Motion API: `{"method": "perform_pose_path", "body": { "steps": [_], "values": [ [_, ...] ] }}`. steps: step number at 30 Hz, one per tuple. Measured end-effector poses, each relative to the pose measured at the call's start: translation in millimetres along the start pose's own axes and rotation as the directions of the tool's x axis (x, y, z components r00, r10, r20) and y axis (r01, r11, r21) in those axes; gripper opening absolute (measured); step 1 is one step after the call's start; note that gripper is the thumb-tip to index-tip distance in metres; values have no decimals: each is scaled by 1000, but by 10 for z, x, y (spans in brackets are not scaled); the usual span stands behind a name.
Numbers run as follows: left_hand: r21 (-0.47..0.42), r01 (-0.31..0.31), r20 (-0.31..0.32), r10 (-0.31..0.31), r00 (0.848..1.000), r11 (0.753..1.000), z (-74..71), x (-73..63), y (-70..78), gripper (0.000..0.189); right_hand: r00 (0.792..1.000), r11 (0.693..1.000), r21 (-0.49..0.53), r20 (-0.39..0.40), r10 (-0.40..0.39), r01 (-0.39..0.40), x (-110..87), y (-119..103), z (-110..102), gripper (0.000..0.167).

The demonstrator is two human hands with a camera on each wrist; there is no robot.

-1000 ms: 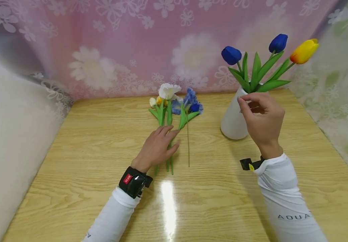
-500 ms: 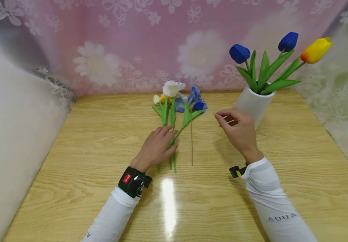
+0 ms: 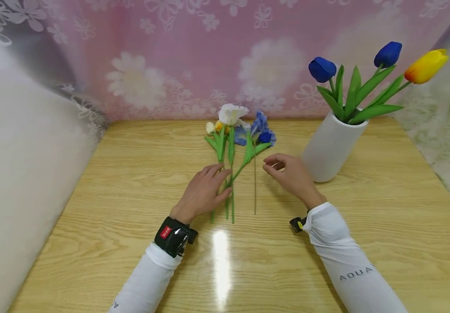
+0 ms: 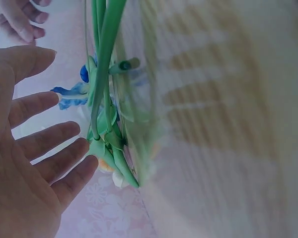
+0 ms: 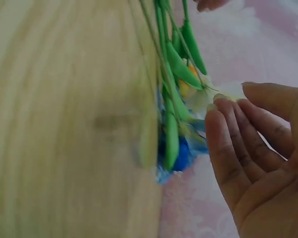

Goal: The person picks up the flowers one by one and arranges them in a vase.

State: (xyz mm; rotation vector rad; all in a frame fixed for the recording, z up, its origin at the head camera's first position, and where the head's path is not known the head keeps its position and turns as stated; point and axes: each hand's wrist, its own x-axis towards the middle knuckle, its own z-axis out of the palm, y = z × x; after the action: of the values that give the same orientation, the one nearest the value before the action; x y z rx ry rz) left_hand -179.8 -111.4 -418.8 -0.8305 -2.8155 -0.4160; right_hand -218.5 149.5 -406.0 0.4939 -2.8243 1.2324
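My left hand [image 3: 205, 189] is over the green stems of several artificial flowers lying on the table. Its fingers are spread and hold nothing in the left wrist view; whether they touch the stems I cannot tell. Among the flowers are a white bloom [image 3: 232, 114], a ruffled blue bloom [image 3: 260, 122], a dark blue tulip [image 3: 264, 137] and small white and yellow buds. My right hand [image 3: 291, 176] is just right of a thin bare stem [image 3: 255, 187]. Its fingers bend gently, thumb apart from fingertips [image 5: 216, 111], with nothing between them.
A white vase [image 3: 328, 150] stands at the right, behind the right hand. Two blue tulips [image 3: 322, 69] and a yellow-orange tulip [image 3: 426, 66] stand in it. A pink flowered curtain [image 3: 193, 56] hangs along the back edge of the wooden table [image 3: 111, 187].
My right hand has moved from in front of the vase's mouth, left and down toward the lying flowers, and its fingers have loosened. The left hand stays over the stems. The head view has turned slightly left.
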Motion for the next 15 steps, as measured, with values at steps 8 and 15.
{"method": "perform_pose_path", "body": {
  "steps": [8, 15],
  "values": [
    [8, 29, -4, -29, 1000, 1000, -16, -62, -41, 45, 973, 987, 45, 182, 145, -156, 91, 14, 184, 33],
    [0, 54, 0, -54, 999, 999, -21, -93, -63, 47, 939, 958, 102, 248, 237, -269, 161, -12, 276, 29]
  ]
}}
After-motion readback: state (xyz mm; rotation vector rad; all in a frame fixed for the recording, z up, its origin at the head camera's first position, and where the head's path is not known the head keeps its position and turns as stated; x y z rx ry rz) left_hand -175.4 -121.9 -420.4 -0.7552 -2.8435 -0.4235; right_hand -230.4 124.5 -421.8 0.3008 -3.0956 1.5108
